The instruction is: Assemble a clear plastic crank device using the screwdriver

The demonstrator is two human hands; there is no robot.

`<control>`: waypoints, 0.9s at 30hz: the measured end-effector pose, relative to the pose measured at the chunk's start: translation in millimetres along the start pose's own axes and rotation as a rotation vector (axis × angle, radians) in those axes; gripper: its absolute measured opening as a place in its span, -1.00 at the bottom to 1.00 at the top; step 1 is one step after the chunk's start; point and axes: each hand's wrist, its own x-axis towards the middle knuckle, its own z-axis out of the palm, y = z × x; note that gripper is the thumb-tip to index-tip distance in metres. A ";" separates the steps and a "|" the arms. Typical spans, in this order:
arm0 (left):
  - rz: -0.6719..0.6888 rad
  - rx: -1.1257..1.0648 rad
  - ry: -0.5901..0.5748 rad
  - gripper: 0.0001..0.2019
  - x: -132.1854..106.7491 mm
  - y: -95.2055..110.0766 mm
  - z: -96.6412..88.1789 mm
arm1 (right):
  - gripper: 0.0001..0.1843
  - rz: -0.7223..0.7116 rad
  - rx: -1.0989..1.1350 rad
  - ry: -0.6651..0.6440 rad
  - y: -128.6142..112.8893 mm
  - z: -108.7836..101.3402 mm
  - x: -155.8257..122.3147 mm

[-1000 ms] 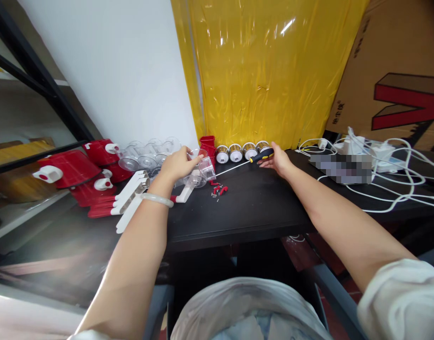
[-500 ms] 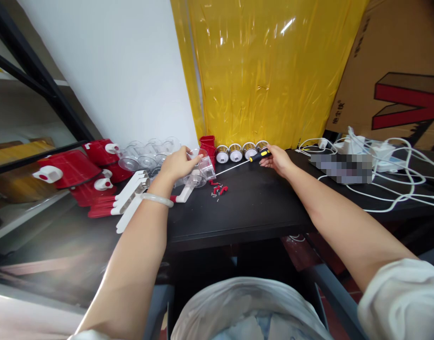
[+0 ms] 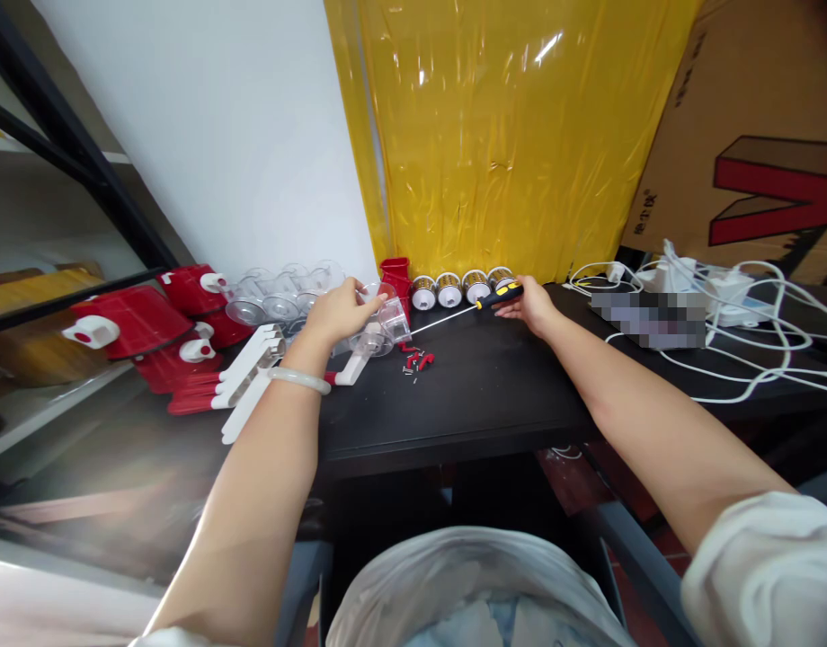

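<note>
My left hand (image 3: 337,311) is closed on a clear plastic housing (image 3: 385,323) that rests on the black table (image 3: 481,386) near its far edge. My right hand (image 3: 531,304) grips the yellow-and-black handle of a screwdriver (image 3: 484,303). The screwdriver's long thin shaft points left toward the clear housing. Small red clips and screws (image 3: 417,361) lie on the table just in front of the housing.
Several round metal-capped parts (image 3: 460,288) line the foot of a yellow plastic sheet (image 3: 501,135). Red lids (image 3: 140,328), clear bowls (image 3: 279,292) and white handles (image 3: 248,377) lie at the left. White cables and chargers (image 3: 716,305) spread at the right, below a cardboard box (image 3: 757,135).
My right hand has shifted slightly on the screwdriver handle. The left hand and the clear housing stay where they were.
</note>
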 end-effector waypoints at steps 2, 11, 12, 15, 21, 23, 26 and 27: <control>0.001 -0.001 0.001 -0.33 -0.3 0.2 -0.1 | -0.69 0.006 0.086 -0.057 -3.2 1.0 -3.9; -0.006 0.013 0.002 -0.33 0.4 -0.4 0.3 | -0.81 -0.081 0.030 -0.084 0.3 -2.6 -4.4; -0.007 0.013 0.001 -0.33 0.2 -0.1 0.0 | -0.75 -0.094 -0.005 -0.078 1.8 -3.0 -3.0; -0.005 0.009 -0.003 -0.33 0.0 0.4 -0.3 | -0.63 -0.152 -0.114 -0.032 5.4 -3.9 0.7; 0.000 0.009 -0.001 -0.31 1.2 -1.8 1.0 | -0.53 0.017 -0.013 -0.033 -0.1 -1.5 -1.0; 0.004 0.012 0.001 -0.31 1.6 -2.5 1.5 | -0.60 0.028 0.057 -0.065 -2.9 -0.5 -4.3; 0.008 0.011 0.003 -0.31 1.5 -2.5 1.7 | -0.67 0.009 0.094 -0.065 -4.3 -0.1 -8.0; 0.007 0.009 0.004 -0.31 1.3 -2.2 1.7 | -0.68 0.004 0.093 -0.064 -4.0 -0.3 -8.4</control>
